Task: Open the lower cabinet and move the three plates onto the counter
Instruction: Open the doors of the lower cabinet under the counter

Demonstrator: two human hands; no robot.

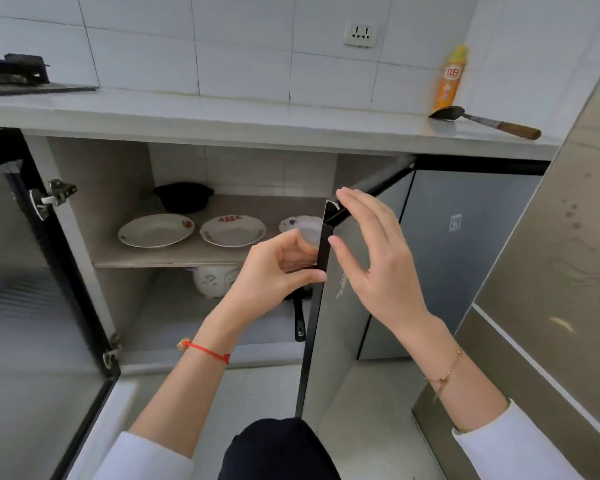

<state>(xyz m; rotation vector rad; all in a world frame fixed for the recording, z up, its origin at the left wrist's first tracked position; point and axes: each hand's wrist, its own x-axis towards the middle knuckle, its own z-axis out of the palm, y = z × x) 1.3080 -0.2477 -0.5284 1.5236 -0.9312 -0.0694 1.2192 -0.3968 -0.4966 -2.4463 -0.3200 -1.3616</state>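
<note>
with the left hand [278, 268] pinching the right door [329, 306] edge at frame centre and the right hand [371, 258] open beside it holding nothing, the door could swing back and block the 3 plates [155, 230].

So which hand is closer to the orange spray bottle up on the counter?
The right hand. It is up by the open cabinet door's top corner, below and left of the orange spray bottle; the left hand is lower and farther left.
</note>
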